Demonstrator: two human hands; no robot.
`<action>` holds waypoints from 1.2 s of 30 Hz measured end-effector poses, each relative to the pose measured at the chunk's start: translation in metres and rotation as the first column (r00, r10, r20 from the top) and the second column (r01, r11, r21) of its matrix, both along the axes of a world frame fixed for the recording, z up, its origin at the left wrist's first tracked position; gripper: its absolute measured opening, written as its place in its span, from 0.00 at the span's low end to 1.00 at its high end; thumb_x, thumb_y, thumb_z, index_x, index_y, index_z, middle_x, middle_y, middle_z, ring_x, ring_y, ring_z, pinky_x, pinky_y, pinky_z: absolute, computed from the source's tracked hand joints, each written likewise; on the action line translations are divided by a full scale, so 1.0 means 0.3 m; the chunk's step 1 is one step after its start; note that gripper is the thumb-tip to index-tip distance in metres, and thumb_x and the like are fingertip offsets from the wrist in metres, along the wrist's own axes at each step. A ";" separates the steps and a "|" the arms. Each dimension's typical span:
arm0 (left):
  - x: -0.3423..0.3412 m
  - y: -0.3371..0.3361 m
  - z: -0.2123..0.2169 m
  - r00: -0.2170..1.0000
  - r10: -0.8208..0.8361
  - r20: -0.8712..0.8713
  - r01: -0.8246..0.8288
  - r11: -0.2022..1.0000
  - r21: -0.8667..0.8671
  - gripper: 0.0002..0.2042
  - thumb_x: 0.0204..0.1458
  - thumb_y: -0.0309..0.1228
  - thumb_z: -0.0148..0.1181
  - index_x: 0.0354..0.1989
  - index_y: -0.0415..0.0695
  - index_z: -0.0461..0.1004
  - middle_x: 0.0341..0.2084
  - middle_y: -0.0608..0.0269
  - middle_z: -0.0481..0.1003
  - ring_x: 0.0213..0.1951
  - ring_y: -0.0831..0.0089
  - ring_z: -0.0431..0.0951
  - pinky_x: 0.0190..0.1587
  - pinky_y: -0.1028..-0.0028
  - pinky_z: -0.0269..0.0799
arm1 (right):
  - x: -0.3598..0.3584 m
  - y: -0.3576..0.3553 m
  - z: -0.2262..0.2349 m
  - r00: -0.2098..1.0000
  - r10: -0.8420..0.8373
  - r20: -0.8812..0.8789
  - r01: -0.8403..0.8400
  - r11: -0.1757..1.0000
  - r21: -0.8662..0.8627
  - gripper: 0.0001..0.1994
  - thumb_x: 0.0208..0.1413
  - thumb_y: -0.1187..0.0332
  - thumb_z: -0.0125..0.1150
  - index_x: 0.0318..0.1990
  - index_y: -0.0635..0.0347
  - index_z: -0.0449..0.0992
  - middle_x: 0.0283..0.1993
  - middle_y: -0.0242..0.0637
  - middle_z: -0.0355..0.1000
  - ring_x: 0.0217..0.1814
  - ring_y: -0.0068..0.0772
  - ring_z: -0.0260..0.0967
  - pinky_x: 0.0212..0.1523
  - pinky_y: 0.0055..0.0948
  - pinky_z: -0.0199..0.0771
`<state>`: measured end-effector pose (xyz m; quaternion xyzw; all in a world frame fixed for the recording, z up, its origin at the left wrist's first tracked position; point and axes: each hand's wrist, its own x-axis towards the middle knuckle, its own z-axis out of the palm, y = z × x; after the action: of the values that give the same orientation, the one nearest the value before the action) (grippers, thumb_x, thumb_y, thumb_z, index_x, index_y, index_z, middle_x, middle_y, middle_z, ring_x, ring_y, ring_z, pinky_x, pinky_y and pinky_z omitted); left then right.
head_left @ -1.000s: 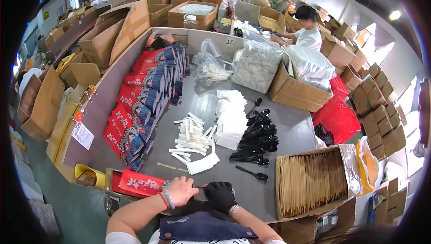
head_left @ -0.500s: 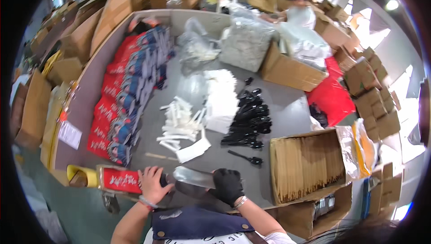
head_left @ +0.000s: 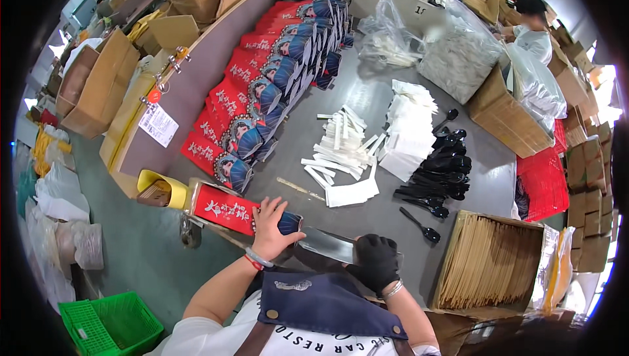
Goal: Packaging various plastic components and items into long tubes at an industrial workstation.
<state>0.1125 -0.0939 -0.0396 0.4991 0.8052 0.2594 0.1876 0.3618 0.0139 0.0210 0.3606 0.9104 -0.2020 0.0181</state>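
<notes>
Close to the person's body, at the near edge of the grey counter (head_left: 367, 94), both hands are busy with one thing. The bare left hand (head_left: 270, 228) lies on a red and blue packet (head_left: 246, 212), with fingers spread over its blue end. The right hand (head_left: 375, 261) wears a black glove and is closed on the end of a shiny silver pouch (head_left: 327, 244). The pouch sits right between the two hands, touching both.

The pouch is flat, grey and glossy. Its long side runs left to right, tipped a little down toward the gloved hand. One end points at the packet, and I cannot tell if it goes inside.

The packet is long and flat, red with a blue end. It also lies left to right along the counter edge.

A bit farther, one black spoon (head_left: 419, 224) lies alone, just beside a cardboard box of brown paper bags (head_left: 491, 264). Past that is a heap of black spoons (head_left: 442, 169), a pile of white sticks (head_left: 341, 149) and a stack of white napkins (head_left: 409, 133).

Along the left wall stands a long row of red and blue packets (head_left: 268, 87). At the far end sit clear plastic bags (head_left: 393, 32). Another person (head_left: 534, 28) stands at the far right by more boxes.
</notes>
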 end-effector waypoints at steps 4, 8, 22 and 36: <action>0.003 -0.001 0.016 0.998 -0.048 -0.028 0.046 0.997 -0.056 0.43 0.32 0.50 0.74 0.57 0.40 0.66 0.60 0.51 0.62 0.66 0.46 0.52 0.65 0.42 0.37 | -0.127 -0.033 -0.072 1.000 0.008 -0.013 -0.009 0.999 -0.045 0.28 0.38 0.50 0.69 0.46 0.55 0.74 0.45 0.40 0.71 0.49 0.42 0.67 0.49 0.42 0.61; -0.027 0.058 0.052 0.984 -0.175 0.030 0.178 0.973 -0.150 0.37 0.38 0.48 0.70 0.58 0.43 0.66 0.59 0.53 0.64 0.64 0.48 0.55 0.65 0.42 0.40 | -0.166 -0.024 -0.117 0.950 0.018 -0.312 -0.039 0.997 -0.060 0.29 0.38 0.50 0.69 0.49 0.55 0.73 0.49 0.41 0.70 0.54 0.42 0.66 0.53 0.44 0.60; -0.170 0.465 -0.082 0.900 -0.226 -0.373 0.268 0.961 0.064 0.03 0.47 0.32 0.60 0.24 0.50 0.78 0.25 0.65 0.73 0.34 0.63 0.73 0.37 0.62 0.65 | 1.035 0.056 -0.271 0.266 -0.788 -0.554 0.945 0.100 0.312 0.16 0.56 0.65 0.58 0.46 0.69 0.71 0.45 0.47 0.70 0.49 0.47 0.67 0.50 0.40 0.67; 0.098 0.382 -0.028 0.940 -0.311 -0.139 0.308 0.950 -0.043 0.19 0.37 0.35 0.70 0.36 0.41 0.70 0.37 0.52 0.70 0.40 0.56 0.74 0.42 0.63 0.72 | 1.046 0.071 -0.145 0.137 -0.989 -0.053 0.927 0.109 0.359 0.19 0.63 0.62 0.47 0.51 0.69 0.73 0.49 0.52 0.73 0.53 0.51 0.69 0.54 0.42 0.67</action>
<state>0.1419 0.0208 -0.0480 0.6349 0.7309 0.1815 0.1727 0.6757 0.0352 -0.0224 0.8802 0.4671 0.0167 -0.0822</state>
